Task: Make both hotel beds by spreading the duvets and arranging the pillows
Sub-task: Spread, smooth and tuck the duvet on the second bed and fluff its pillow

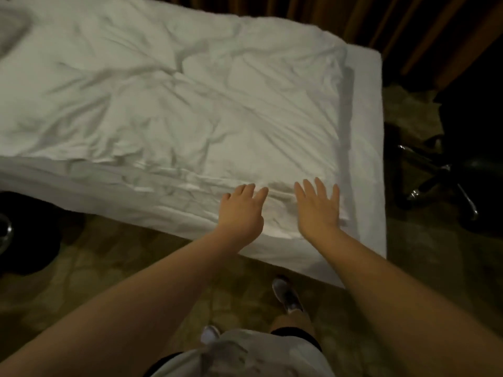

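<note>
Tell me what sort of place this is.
Probably a hotel bedroom: a bed under a rumpled white duvet, heavy pleated curtains behind it, patterned carpet and a swivel chair beside.

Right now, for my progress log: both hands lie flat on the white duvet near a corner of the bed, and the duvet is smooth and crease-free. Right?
Not quite. In the head view the left hand and right hand lie flat on the white duvet near a corner of the bed, but the duvet is heavily creased, not smooth.
</note>
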`<action>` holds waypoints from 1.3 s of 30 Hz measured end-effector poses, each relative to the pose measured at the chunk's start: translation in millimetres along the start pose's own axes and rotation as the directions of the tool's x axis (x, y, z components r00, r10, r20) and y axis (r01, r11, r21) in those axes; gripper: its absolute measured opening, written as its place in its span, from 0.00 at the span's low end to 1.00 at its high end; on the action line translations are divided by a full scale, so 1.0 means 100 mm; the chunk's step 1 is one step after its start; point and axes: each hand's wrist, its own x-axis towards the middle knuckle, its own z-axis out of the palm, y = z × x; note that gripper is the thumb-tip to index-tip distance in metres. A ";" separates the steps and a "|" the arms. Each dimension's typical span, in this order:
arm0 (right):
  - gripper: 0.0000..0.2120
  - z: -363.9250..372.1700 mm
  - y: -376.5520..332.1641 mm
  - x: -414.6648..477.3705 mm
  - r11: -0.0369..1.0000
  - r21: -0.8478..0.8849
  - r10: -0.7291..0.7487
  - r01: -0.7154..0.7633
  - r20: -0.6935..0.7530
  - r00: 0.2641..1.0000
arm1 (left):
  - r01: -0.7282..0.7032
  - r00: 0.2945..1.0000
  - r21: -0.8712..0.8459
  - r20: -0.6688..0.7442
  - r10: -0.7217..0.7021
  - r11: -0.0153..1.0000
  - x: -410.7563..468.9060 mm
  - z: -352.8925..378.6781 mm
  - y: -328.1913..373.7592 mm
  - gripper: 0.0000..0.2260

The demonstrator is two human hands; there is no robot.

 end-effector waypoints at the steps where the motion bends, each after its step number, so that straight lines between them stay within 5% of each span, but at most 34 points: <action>1: 0.33 -0.15 -0.25 0.00 0.999 -0.005 -0.035 0.035 -0.018 0.999 | 0.022 1.000 0.010 -0.016 -0.022 1.000 -0.07 -0.09 -0.17 0.28; 13: 0.37 -1.64 -2.75 0.58 0.924 0.037 -0.362 0.381 -0.242 0.900 | 0.366 0.922 0.010 -0.140 -0.361 0.931 -0.38 -0.91 -2.39 0.32; 18: 0.36 -1.77 -3.68 1.29 0.870 0.061 -0.471 0.490 -0.192 0.861 | 0.463 0.883 0.042 -0.111 -0.456 0.885 0.03 -1.06 -3.43 0.34; 29: 0.36 -2.34 -5.87 2.23 0.684 0.034 -0.724 0.729 -0.091 0.684 | 0.736 0.677 0.011 -0.012 -0.736 0.677 0.15 -1.37 -5.57 0.34; 35: 0.34 -2.33 -6.93 2.92 0.752 0.050 -0.658 0.657 0.020 0.753 | 0.690 0.723 -0.020 0.067 -0.688 0.724 0.47 -1.17 -6.79 0.32; 39: 0.45 -2.04 -7.63 3.26 0.873 0.106 -0.487 0.476 0.226 0.844 | 0.593 0.797 -0.022 0.161 -0.582 0.805 0.67 -0.96 -7.60 0.30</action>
